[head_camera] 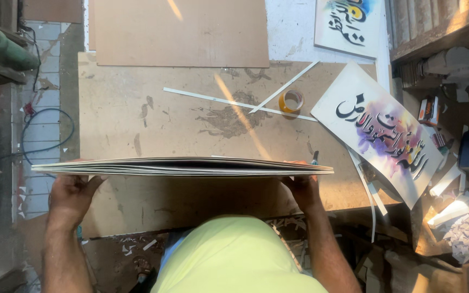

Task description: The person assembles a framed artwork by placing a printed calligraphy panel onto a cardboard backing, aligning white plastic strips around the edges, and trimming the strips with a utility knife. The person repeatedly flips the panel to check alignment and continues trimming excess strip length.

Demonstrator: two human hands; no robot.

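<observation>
I hold a stack of several large thin boards (183, 166) edge-on and level above the brown worktable (137, 108). My left hand (71, 194) grips the stack's left end from below. Under its right end, my right hand (301, 187) grips it the same way. The sheets fan slightly apart in the middle. My yellow-green shirt fills the bottom centre of the view.
A roll of brown tape (291, 101) and two long white strips (234, 102) lie on the table. A calligraphy painting (378, 130) rests on the right corner; another (348, 24) leans at the back. A brown board (180, 32) lies behind. Paper scraps (465, 230) litter the right.
</observation>
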